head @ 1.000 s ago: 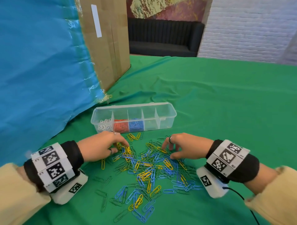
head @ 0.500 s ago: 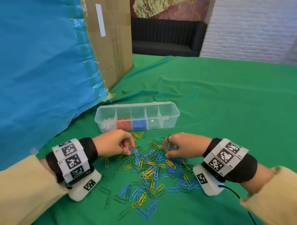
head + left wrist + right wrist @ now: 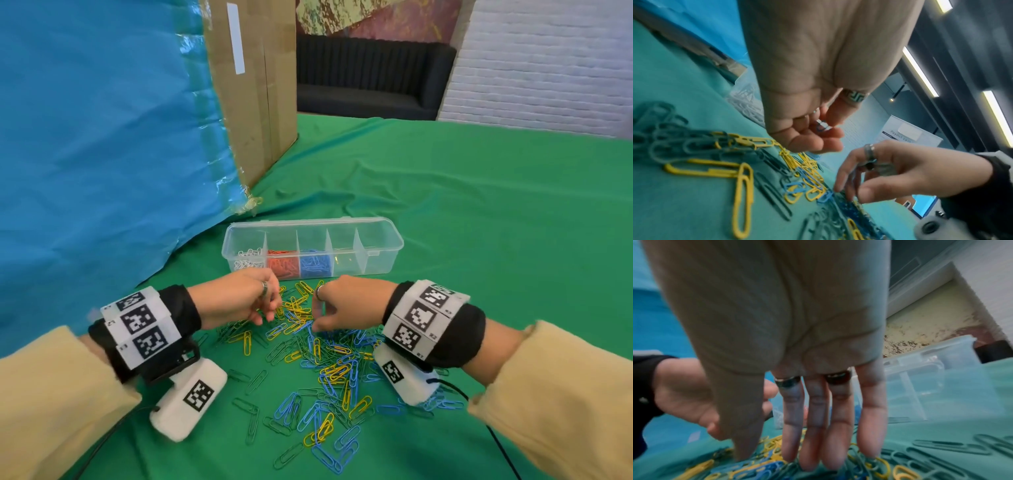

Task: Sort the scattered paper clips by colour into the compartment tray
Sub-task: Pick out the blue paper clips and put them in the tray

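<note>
Yellow, blue and green paper clips [image 3: 318, 359] lie scattered on the green cloth in front of a clear compartment tray [image 3: 394, 236]. From the left, its compartments hold white, red and blue clips; the two right ones look empty. My left hand [image 3: 239, 303] hovers over the heap's far left edge. In the left wrist view its curled fingers [image 3: 807, 134] hold a blue clip [image 3: 823, 127]. My right hand [image 3: 337, 306] reaches down beside it, and its straight fingers [image 3: 812, 426] touch the clips.
A large cardboard box [image 3: 253, 85] with a blue sheet [image 3: 102, 137] draped over it stands close on the left, just behind the tray. The green cloth [image 3: 479, 222] stretches bare to the right and far side. A black sofa [image 3: 370, 78] stands beyond the table.
My left hand has moved right and lifted off the heap with its fingers curled in. The right hand has shifted slightly left, so the two hands now nearly meet.
</note>
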